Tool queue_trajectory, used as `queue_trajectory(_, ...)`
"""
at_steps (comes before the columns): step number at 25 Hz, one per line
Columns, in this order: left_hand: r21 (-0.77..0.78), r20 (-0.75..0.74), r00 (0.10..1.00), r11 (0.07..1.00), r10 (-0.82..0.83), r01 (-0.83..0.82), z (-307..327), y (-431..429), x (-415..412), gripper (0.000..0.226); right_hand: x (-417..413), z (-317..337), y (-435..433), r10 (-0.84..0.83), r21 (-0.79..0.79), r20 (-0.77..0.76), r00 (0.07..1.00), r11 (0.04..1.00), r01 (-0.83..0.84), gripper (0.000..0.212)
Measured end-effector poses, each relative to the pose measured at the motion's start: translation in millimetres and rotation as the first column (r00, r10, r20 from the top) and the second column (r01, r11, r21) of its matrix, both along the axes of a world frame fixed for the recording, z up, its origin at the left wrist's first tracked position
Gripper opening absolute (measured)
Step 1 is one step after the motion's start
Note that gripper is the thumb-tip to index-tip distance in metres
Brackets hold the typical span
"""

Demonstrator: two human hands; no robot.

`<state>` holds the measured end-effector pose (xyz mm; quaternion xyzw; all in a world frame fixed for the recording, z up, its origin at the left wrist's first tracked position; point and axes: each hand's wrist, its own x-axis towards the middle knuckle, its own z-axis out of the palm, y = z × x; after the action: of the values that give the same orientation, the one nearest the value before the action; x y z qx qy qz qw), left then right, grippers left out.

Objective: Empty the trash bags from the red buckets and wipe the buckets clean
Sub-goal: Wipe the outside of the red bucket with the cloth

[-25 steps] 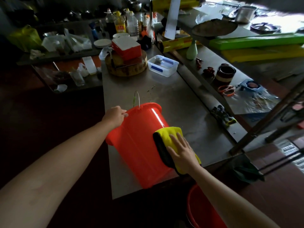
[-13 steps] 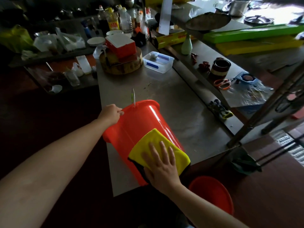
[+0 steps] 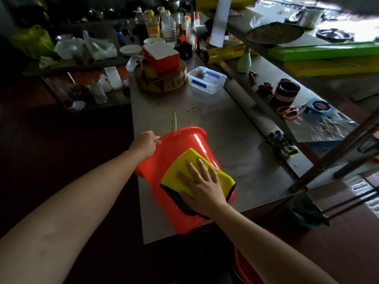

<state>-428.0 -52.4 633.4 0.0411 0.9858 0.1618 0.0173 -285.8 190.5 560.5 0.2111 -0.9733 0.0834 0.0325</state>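
Note:
A red bucket (image 3: 174, 152) lies tilted on the steel table (image 3: 235, 144), mouth pointing away from me, its wire handle (image 3: 174, 121) sticking up. My left hand (image 3: 144, 143) grips the rim on the left side. My right hand (image 3: 202, 187) lies flat with spread fingers on a yellow cloth (image 3: 184, 167), pressing it against the bucket's outer wall. A second red bucket (image 3: 244, 271) stands on the floor below the table's near edge, mostly hidden by my right arm.
At the table's far end are a round wooden block (image 3: 162, 83) with a red-and-white box (image 3: 161, 56) on it and a clear plastic tub (image 3: 207, 79). Bottles (image 3: 152, 25) crowd the back. A side shelf on the right holds scissors (image 3: 288, 112) and a dark cup (image 3: 286, 92).
My right hand slid the yellow cloth from the bucket's right side round onto its upper wall, then a little further up. The left hand kept its grip on the rim.

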Motion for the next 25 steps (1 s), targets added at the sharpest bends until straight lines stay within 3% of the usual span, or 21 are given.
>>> queue_trajectory(5, 0.013, 0.003, 1.0, 1.0, 0.003, -0.003, -4.9, -6.4, 0.3, 0.023, -32.6, 3.7, 30.8, -0.22, -0.158, 0.254, 0.942, 0.951, 0.265, 0.068)
queue_trajectory(8, 0.034, -0.037, 0.999, 0.999, 0.019, -0.018, -6.6, -3.8, 2.9, 0.026, -28.5, -3.9, 53.1, -0.267, -0.233, 0.392, 0.88, 0.897, 0.376, 0.066)
queue_trajectory(12, 0.028, -0.044, 0.993, 0.994, 0.111, -0.11, -12.4, -13.0, 16.6, 0.032, 2.5, -6.5, 42.0, -0.25, -0.197, 0.32, 0.914, 0.926, 0.323, 0.068)
queue_trajectory(17, 0.037, 0.137, 0.957, 0.964, 0.255, -0.262, -30.9, -35.4, 53.8, 0.053, 23.0, 0.6, 5.0, -0.211, -0.132, 0.236, 0.949, 0.96, 0.246, 0.07)
queue_trajectory(19, 0.071, 0.138, 0.953, 0.957, 0.269, -0.28, -37.6, -28.1, 81.4, 0.061, 23.1, 0.2, 5.5, -0.199, -0.13, 0.228, 0.953, 0.964, 0.232, 0.07)
queue_trajectory(22, 0.166, 0.101, 0.973, 0.96, 0.21, -0.224, -50.5, 5.5, 140.7, 0.067, 23.0, -3.3, 13.2, -0.171, -0.156, 0.219, 0.961, 0.966, 0.207, 0.07)
queue_trajectory(25, 0.172, 0.206, 0.977, 0.98, 0.063, -0.099, -65.9, 48.1, 202.5, 0.097, 25.0, -7.1, 22.3, -0.125, -0.181, 0.203, 0.971, 0.97, 0.162, 0.071)
